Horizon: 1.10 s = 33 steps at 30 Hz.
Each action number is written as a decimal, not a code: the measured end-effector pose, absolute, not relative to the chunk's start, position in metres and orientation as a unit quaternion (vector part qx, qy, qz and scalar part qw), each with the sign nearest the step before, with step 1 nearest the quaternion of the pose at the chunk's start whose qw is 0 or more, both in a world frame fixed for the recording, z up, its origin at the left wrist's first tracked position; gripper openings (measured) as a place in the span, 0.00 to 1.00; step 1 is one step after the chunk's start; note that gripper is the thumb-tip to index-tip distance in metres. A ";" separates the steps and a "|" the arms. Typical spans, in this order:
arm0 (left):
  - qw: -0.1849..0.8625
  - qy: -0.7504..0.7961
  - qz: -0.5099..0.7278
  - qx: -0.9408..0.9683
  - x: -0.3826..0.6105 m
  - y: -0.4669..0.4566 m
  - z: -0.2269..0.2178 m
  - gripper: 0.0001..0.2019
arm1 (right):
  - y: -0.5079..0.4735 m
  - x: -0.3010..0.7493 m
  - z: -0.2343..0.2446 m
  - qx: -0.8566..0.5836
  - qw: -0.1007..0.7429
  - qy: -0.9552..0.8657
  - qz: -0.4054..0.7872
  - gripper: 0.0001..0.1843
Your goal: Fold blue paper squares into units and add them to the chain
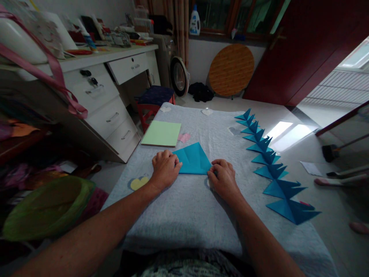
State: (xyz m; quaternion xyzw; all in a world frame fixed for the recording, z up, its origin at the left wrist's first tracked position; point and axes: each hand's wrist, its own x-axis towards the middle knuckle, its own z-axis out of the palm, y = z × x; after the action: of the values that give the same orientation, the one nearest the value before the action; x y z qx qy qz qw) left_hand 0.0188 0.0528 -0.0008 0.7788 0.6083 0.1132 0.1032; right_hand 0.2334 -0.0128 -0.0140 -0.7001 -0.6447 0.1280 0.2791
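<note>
A sheet of blue origami paper [193, 159], folded into a triangle with creases across it, lies on the cloth-covered table [184, 215]. My left hand [165, 165] is closed on its left corner, thumb against the lower edge. At the right corner, my right hand [223, 175] pinches the paper between thumb and fingers. Beyond my left hand sits a stack of light green paper [161, 134]. Along the table's right side runs a row of folded blue paper pieces [272, 163], their points sticking up.
To the left stand a white desk [106, 104] and a green-rimmed basket [49, 207]. A red stool [154, 98] touches the far left area by the table. Behind are a washing machine [178, 76] with its door open and a round wooden tabletop [231, 70] leaning on the wall.
</note>
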 end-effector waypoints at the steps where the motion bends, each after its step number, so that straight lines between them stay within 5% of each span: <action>1: 0.103 0.609 0.113 0.779 0.019 0.053 0.000 0.09 | -0.013 0.233 -0.014 -0.701 0.278 -0.644 0.128 0.07; 18: 0.083 0.527 0.162 0.830 0.019 0.053 -0.001 0.04 | -0.013 0.233 -0.013 -0.700 0.279 -0.646 0.126 0.08; 23: 0.115 0.423 0.129 0.889 0.019 0.055 0.001 0.12 | -0.013 0.233 -0.015 -0.698 0.278 -0.648 0.124 0.08; 30: 0.006 0.385 0.045 0.922 0.021 0.027 0.013 0.13 | -0.013 0.233 -0.013 -0.701 0.270 -0.649 0.122 0.08; 33: -0.007 0.371 0.039 0.928 0.021 0.015 0.010 0.28 | -0.014 0.233 -0.013 -0.700 0.270 -0.650 0.122 0.07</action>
State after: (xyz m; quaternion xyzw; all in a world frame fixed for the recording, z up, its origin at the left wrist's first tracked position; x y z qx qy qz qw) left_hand 0.0212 0.0145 0.0098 0.9279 0.3706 0.0393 -0.0069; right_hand 0.2331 -0.0138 -0.0135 -0.7000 -0.6499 0.1217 0.2700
